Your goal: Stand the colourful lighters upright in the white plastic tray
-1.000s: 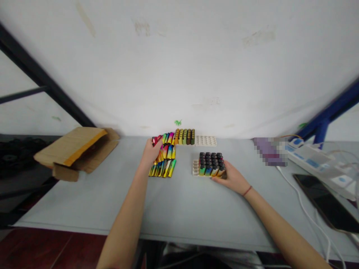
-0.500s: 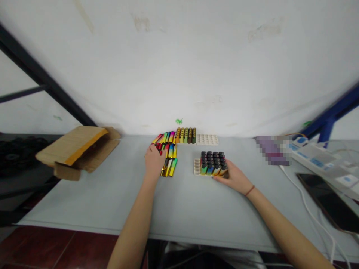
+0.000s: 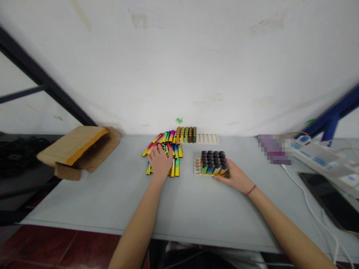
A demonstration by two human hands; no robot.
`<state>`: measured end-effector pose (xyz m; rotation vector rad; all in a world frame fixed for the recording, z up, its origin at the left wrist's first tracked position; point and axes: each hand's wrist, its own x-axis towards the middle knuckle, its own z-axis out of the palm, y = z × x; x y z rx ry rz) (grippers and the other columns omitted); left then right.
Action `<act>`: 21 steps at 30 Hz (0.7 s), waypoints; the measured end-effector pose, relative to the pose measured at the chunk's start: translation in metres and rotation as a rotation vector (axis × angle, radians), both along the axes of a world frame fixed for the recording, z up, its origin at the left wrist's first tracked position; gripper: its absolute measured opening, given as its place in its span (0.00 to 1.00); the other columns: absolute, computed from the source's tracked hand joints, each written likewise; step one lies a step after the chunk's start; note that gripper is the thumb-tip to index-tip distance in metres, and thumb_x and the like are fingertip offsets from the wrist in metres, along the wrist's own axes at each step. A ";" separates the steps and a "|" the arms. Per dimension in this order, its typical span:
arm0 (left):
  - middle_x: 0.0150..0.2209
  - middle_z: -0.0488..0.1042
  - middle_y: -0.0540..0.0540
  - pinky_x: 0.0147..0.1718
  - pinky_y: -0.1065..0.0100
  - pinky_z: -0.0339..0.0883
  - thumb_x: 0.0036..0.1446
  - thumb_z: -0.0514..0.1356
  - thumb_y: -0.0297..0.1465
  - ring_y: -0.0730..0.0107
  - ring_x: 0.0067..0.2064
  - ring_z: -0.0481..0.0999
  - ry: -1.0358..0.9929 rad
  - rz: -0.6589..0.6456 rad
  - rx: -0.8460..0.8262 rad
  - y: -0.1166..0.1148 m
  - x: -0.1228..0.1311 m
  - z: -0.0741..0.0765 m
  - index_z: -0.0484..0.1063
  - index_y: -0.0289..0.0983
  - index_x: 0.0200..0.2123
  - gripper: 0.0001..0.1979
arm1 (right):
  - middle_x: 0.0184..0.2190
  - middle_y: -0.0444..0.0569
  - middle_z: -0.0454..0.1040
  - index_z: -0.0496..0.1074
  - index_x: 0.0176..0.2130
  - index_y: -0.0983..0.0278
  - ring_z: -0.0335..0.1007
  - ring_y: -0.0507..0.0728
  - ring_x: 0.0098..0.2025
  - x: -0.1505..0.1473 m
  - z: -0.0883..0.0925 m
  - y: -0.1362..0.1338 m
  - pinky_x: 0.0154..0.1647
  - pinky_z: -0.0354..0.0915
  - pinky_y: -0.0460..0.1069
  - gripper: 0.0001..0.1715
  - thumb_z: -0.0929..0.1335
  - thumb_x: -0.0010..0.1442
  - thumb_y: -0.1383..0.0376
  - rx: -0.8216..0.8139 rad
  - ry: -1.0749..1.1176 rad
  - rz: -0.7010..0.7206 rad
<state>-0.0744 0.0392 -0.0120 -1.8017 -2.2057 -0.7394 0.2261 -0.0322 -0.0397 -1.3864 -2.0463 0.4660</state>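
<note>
My left hand (image 3: 160,160) lies flat over a spread of shiny rainbow-coloured metallic cases (image 3: 176,167), its fingers stretched out and slightly apart. The cases lie in rough rows, and the hand hides some of them. My right hand (image 3: 235,176) is wrapped round the right end of a white grid tray (image 3: 197,166), thumb along its near side. Upright in this tray stand black-topped coloured pieces (image 3: 214,160), lighter-like in shape. The tray's left column of holes shows bare. Whether my right fingers press the tray or the end pieces, I cannot tell.
Behind the cases, upright gold and green pieces (image 3: 186,135) stand beside a second white grid tray (image 3: 207,139) near the wall. An open cardboard box (image 3: 75,151) is at left. At right are a phone (image 3: 331,200), a power strip (image 3: 316,158) and white cables (image 3: 305,198).
My left hand has moved right and slightly nearer, its fingers now stretched out. The near and middle rows of cases reach further right, and more cases show to its left. My right hand stays put.
</note>
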 end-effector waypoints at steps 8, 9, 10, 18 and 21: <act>0.65 0.56 0.30 0.64 0.49 0.48 0.58 0.54 0.47 0.51 0.67 0.53 -0.319 -0.686 -0.098 -0.012 0.020 0.025 0.52 0.30 0.65 0.38 | 0.53 0.62 0.69 0.58 0.59 0.67 0.67 0.69 0.54 0.000 -0.004 0.002 0.56 0.62 0.64 0.45 0.71 0.52 0.48 0.008 0.032 0.018; 0.66 0.55 0.31 0.65 0.51 0.48 0.55 0.58 0.48 0.51 0.67 0.53 -0.345 -0.838 -0.192 -0.015 0.028 0.027 0.49 0.30 0.66 0.43 | 0.53 0.62 0.69 0.57 0.59 0.67 0.67 0.69 0.54 0.000 -0.004 0.002 0.56 0.62 0.64 0.44 0.71 0.52 0.48 0.008 0.033 0.018; 0.66 0.53 0.30 0.65 0.51 0.48 0.51 0.62 0.50 0.50 0.68 0.53 -0.361 -0.948 -0.283 -0.017 0.036 0.028 0.47 0.30 0.66 0.48 | 0.53 0.62 0.69 0.57 0.59 0.67 0.67 0.69 0.54 0.000 -0.004 0.002 0.56 0.62 0.64 0.44 0.71 0.52 0.49 0.009 0.033 0.020; 0.62 0.61 0.30 0.61 0.50 0.57 0.45 0.64 0.32 0.48 0.62 0.64 -0.512 -1.143 -0.460 -0.017 0.069 0.008 0.50 0.30 0.64 0.44 | 0.51 0.61 0.71 0.58 0.59 0.66 0.68 0.67 0.52 -0.002 0.000 0.002 0.54 0.64 0.63 0.43 0.72 0.52 0.50 0.022 0.047 0.028; 0.56 0.67 0.32 0.59 0.49 0.60 0.43 0.62 0.28 0.49 0.58 0.68 -0.544 -1.099 -0.377 -0.019 0.072 0.003 0.57 0.30 0.59 0.37 | 0.51 0.62 0.71 0.58 0.59 0.66 0.68 0.67 0.52 -0.003 0.001 0.002 0.54 0.64 0.63 0.43 0.72 0.51 0.50 0.030 0.050 0.026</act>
